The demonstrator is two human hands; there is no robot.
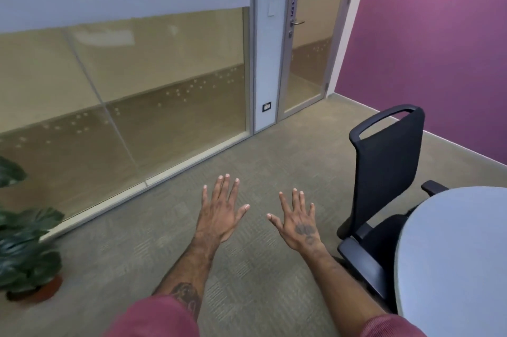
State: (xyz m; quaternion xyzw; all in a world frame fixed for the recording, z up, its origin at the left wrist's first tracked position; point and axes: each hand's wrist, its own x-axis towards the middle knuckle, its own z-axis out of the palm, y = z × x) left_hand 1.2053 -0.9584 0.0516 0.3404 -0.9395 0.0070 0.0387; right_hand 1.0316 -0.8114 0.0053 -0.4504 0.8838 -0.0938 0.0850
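Currently | left hand [219, 216]: held out palm down over carpet [260, 161], fingers spread, holding nothing | right hand [299, 223]: likewise spread and empty, apart from left | black office chair [386, 172]: near right hand, on its right, beside table [452, 254] | potted plant [24, 240]: far left by glass wall [137, 103]

We've got both arms stretched straight out, backs of the hands up. Our left hand [219, 213] fans its fingers toward 12 o'clock. Our right hand [299, 223], near it at 3 o'clock, splays likewise, thumbs pointing inward.
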